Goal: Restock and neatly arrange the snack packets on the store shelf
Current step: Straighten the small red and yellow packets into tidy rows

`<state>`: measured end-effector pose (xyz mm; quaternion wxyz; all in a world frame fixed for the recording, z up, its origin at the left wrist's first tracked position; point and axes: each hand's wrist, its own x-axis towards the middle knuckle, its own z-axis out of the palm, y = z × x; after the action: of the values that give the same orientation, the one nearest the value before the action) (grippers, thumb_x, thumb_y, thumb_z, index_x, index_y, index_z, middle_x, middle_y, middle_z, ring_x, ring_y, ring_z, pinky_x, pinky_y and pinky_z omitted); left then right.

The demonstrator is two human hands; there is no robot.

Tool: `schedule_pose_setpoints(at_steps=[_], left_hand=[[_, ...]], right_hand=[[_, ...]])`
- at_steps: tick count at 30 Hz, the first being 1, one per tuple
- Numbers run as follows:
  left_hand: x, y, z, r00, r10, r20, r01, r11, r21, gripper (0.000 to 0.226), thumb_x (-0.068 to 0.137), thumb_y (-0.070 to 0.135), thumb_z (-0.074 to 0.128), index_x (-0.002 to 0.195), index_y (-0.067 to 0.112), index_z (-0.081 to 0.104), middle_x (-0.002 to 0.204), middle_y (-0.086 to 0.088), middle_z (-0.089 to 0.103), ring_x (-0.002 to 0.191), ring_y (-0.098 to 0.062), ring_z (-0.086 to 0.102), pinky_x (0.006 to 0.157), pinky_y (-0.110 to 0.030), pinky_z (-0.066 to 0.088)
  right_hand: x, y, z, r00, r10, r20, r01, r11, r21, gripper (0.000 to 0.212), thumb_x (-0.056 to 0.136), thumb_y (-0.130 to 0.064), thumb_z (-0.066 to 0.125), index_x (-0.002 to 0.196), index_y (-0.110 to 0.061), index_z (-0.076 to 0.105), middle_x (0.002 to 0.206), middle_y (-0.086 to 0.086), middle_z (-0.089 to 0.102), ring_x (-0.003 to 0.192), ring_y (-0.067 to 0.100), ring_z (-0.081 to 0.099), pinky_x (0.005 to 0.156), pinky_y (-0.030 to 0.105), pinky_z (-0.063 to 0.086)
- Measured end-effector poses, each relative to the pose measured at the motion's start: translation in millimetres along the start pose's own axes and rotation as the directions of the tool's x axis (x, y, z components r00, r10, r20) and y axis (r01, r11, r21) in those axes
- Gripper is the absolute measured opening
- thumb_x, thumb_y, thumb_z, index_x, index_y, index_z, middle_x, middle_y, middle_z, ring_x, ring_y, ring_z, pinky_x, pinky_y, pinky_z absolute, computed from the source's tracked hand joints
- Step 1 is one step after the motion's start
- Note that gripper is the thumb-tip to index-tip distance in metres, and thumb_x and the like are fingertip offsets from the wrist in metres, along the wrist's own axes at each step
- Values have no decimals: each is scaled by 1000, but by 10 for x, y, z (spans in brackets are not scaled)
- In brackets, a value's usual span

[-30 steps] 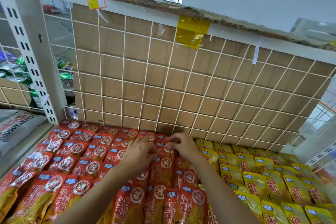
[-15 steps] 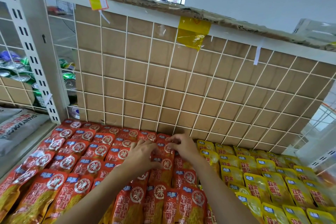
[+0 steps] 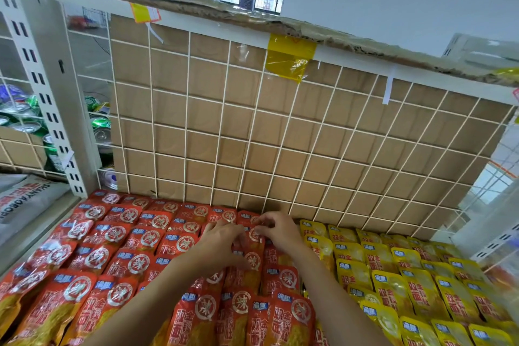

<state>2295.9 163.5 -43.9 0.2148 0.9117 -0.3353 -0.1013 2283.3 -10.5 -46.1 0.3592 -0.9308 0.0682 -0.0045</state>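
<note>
Red snack packets (image 3: 112, 250) lie in overlapping rows over the left and middle of the shelf; yellow snack packets (image 3: 393, 275) fill the right side. My left hand (image 3: 219, 244) rests on a red packet (image 3: 252, 258) in the middle column, fingers spread toward the back. My right hand (image 3: 278, 230) sits just beside it, its fingers curled and pinching the top edge of a red packet at the back of the same column, near the red-yellow boundary.
A white wire grid backed by cardboard (image 3: 280, 132) closes the shelf's rear. A slotted white upright (image 3: 50, 98) stands at left, with drink cans (image 3: 98, 123) behind it. A grey sack (image 3: 25, 199) lies far left. A wire side panel (image 3: 500, 177) bounds the right.
Both hands stayed at the back of the middle red column, shifting only slightly; the camera view moved a little.
</note>
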Motion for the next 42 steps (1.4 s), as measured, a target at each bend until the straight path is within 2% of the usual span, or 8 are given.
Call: schedule_pose_setpoints(at_steps=[7, 14, 22, 24, 27, 32, 38, 42], left_hand=[[58, -42, -7, 999, 30, -16, -32, 994, -104, 20, 82, 31, 67, 82, 42, 50, 93, 22, 54, 99, -3, 49, 99, -27, 33], [78, -46, -19, 997, 42, -70, -54, 983, -178, 15, 84, 22, 66, 88, 34, 58, 89, 24, 53, 88, 5, 52, 82, -15, 44], [17, -63, -4, 989, 31, -144, -48, 992, -120, 12, 87, 32, 62, 97, 35, 56, 102, 17, 54, 100, -1, 50, 103, -31, 32], [-64, -85, 28, 977, 8, -212, -25, 997, -77, 26, 85, 46, 57, 109, 35, 54, 113, 18, 50, 111, -3, 44, 105, -31, 24], [-227, -97, 78, 974, -44, -222, 45, 999, 0, 83, 64, 78, 30, 132, 32, 44, 130, 17, 42, 126, -7, 34, 108, -32, 19], [-335, -43, 194, 978, -140, -152, 154, 984, 88, 132, 36, 99, 2, 147, 31, 17, 151, 14, 17, 142, -12, 8, 111, -30, -6], [-316, -7, 232, 973, -200, -118, 216, 965, 146, 88, 72, 80, 36, 145, 35, 17, 152, 13, 14, 142, -12, 4, 114, -35, -5], [-303, -5, 221, 980, -153, -123, 173, 970, 169, 107, 47, 81, 5, 145, 40, 17, 152, 12, 15, 142, -13, 6, 115, -37, -3]], right_hand=[[-14, -3, -12, 1000, 8, -4, -8, 1000, -11, 22, 87, -26, 64, 107, -17, 67, 115, -1, 63, 104, 11, 54, 83, 23, 39], [-9, 9, 3, 1000, 4, 3, -4, 1000, -21, 21, 87, -26, 63, 106, -19, 67, 114, -2, 63, 97, 7, 53, 85, 24, 42], [1, 26, 13, 1000, -2, 1, 2, 1000, -13, 21, 87, -26, 63, 106, -19, 67, 113, -3, 63, 100, 9, 54, 86, 23, 41], [16, 39, 30, 1000, 2, 0, -2, 1000, -5, 20, 86, -27, 65, 104, -20, 68, 111, -2, 62, 98, 8, 54, 85, 24, 43], [39, 66, 59, 1000, 12, -11, -12, 1000, -18, 19, 84, -30, 67, 101, -23, 69, 111, -1, 61, 101, 11, 54, 86, 25, 42], [27, 83, 79, 1000, -4, -5, 4, 999, -45, 20, 86, -31, 64, 104, -24, 67, 113, -5, 60, 99, 6, 50, 83, 21, 37], [43, 85, 101, 997, -10, -76, 8, 1000, -25, 15, 85, -28, 65, 99, -24, 69, 107, -3, 63, 95, 7, 53, 81, 21, 40], [71, 88, 99, 998, 7, -68, -10, 999, -37, 15, 84, -29, 66, 99, -26, 69, 108, -3, 63, 98, 9, 55, 85, 26, 43]])
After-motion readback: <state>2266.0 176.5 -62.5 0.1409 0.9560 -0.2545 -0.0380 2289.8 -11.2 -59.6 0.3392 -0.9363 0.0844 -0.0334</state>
